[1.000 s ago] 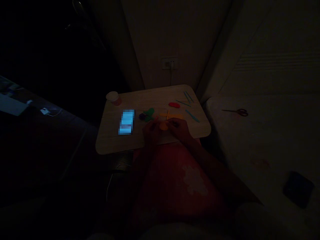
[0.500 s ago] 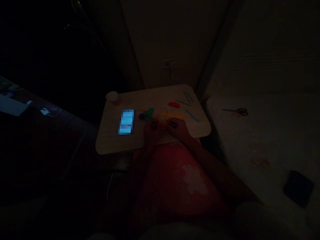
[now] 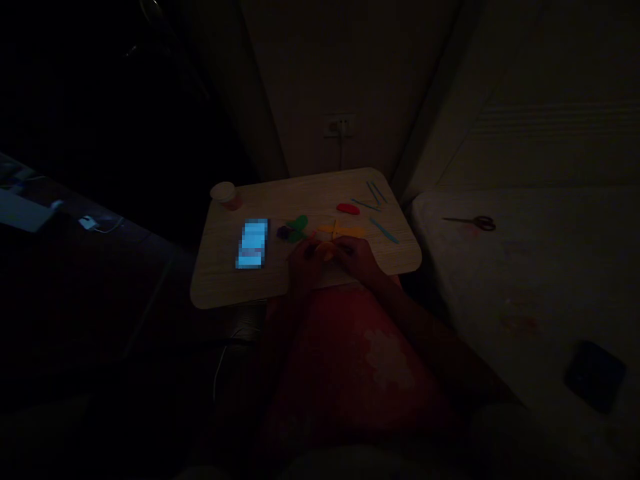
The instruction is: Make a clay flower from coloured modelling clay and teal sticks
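Low over the near edge of the small table (image 3: 220, 283), my left hand (image 3: 304, 261) and my right hand (image 3: 356, 259) meet around an orange piece of modelling clay (image 3: 326, 251). The fingers of both hands are closed on it from either side, though the dim light hides the fingertips. Just beyond my right hand lie yellow-orange flat strips (image 3: 350, 231), one crossing another. Left of them are green leaf-like pieces (image 3: 300, 223) and a dark purple lump (image 3: 283, 233). Farther back rests a red oval piece (image 3: 348, 209).
A lit phone (image 3: 253, 243) lies at the table's left, with a paper cup (image 3: 227, 195) behind it. Thin blue sticks (image 3: 370, 205) and a blue modelling knife (image 3: 384, 230) lie on the right. Scissors (image 3: 470, 222) rest on a pale surface beyond the table.
More of the orange piece shows between my hands, which stay in nearly the same place. The things on the table have not moved.
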